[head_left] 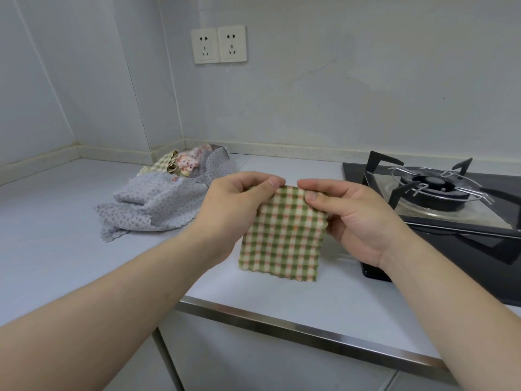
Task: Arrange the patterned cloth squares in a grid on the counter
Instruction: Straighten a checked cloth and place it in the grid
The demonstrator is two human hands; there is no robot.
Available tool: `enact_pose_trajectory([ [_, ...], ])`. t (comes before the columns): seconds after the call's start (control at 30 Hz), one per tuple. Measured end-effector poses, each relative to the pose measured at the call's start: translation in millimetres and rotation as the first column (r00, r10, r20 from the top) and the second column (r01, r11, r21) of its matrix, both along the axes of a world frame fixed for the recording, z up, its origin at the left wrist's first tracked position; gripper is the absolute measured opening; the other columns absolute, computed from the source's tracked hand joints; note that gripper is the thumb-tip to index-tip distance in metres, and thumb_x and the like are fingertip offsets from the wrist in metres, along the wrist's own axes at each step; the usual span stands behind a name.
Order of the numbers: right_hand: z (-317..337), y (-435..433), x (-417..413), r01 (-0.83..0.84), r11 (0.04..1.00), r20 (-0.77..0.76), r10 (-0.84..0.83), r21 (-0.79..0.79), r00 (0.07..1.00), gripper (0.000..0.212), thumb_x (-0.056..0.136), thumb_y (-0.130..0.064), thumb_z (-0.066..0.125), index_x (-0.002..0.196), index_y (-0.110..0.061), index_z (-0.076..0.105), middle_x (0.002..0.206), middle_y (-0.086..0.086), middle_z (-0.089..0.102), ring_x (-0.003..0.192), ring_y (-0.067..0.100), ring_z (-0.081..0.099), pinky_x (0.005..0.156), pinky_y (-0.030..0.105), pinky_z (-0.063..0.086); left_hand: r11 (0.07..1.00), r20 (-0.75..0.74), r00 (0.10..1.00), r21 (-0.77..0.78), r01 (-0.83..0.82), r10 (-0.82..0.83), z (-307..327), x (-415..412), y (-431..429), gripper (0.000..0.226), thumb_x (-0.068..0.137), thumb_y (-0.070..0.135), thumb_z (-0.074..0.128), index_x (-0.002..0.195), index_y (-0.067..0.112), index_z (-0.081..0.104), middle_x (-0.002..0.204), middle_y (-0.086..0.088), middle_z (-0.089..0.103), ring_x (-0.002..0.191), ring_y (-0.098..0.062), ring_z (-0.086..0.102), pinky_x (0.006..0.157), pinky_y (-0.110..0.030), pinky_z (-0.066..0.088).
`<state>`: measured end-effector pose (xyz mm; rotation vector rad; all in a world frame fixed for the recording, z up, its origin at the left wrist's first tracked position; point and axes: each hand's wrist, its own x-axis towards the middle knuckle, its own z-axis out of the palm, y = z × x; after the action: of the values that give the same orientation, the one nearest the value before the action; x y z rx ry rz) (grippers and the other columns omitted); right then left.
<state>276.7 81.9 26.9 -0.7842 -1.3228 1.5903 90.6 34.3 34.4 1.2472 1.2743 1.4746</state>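
A green, white and orange checked cloth square [282, 235] hangs upright above the white counter [56, 221], its lower edge near the counter surface. My left hand [236, 210] pinches its top left corner and my right hand [349, 218] pinches its top right corner. A crumpled heap of other cloths [169, 198] lies at the back left of the counter: lilac dotted pieces, a pink floral piece and a yellowish checked piece.
A black gas stove [439, 198] with a metal pan support sits on the right, close to my right hand. The counter's steel front edge [282, 328] runs below the cloth. Two wall sockets [218, 45] are on the back wall.
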Motion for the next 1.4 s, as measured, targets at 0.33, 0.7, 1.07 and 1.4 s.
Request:
enact_pose_trajectory([
  [0.33, 0.3, -1.0, 0.3, 0.027, 0.995, -0.038, -0.023, 0.093, 0.999, 0.031, 0.077, -0.016, 0.074, 0.108, -0.015, 0.078, 0.089, 0.008, 0.075, 0.078, 0.013, 0.068, 0.07, 0.023, 0.055, 0.998, 0.031, 0.998, 0.003, 0.056, -0.056, -0.7, -4.6, 0.2, 0.024, 0.085, 0.005, 0.077, 0.106, 0.017, 0.079, 0.104, -0.005, 0.078, 0.101, -0.018, 0.074, 0.088, -0.03, 0.058],
  [0.7, -2.7, 2.8, 1.0, 0.096, 0.99, -0.001, -0.096, 0.105, 0.995, 0.02, 0.073, -0.021, 0.076, 0.092, -0.019, 0.083, 0.096, 0.009, 0.077, 0.087, 0.015, 0.067, 0.077, 0.026, 0.051, 0.997, 0.045, 0.998, -0.06, 0.042, -0.039, 0.0, -7.0, 3.7, 0.024, 0.09, 0.004, 0.072, 0.112, 0.014, 0.076, 0.104, -0.006, 0.078, 0.093, -0.015, 0.074, 0.078, -0.021, 0.056],
  [1.07, -4.7, 9.1, 4.5, 0.144, 0.976, 0.043, -0.153, 0.164, 0.987, 0.036, 0.072, -0.022, 0.08, 0.107, -0.016, 0.078, 0.1, 0.008, 0.078, 0.092, 0.013, 0.072, 0.083, 0.025, 0.051, 1.0, -0.052, 0.999, -0.01, -0.011, 0.01, 2.7, -16.2, 5.7, 0.035, 0.081, -0.004, 0.078, 0.11, 0.015, 0.076, 0.1, -0.013, 0.077, 0.095, -0.024, 0.075, 0.086, -0.029, 0.059],
  [1.4, -6.3, 8.7, 6.8, 0.182, 0.906, 0.24, -0.288, 0.382, 0.927, 0.031, 0.077, -0.014, 0.087, 0.105, -0.025, 0.078, 0.097, -0.004, 0.079, 0.095, 0.011, 0.074, 0.095, 0.033, 0.057, 0.984, -0.47, 0.865, 0.103, -0.143, 0.175, -0.2, -20.9, 8.1, 0.016, 0.084, 0.017, 0.082, 0.096, 0.027, 0.077, 0.063, 0.017, 0.069, 0.054, 0.005, 0.059, 0.056, -0.01, 0.044],
])
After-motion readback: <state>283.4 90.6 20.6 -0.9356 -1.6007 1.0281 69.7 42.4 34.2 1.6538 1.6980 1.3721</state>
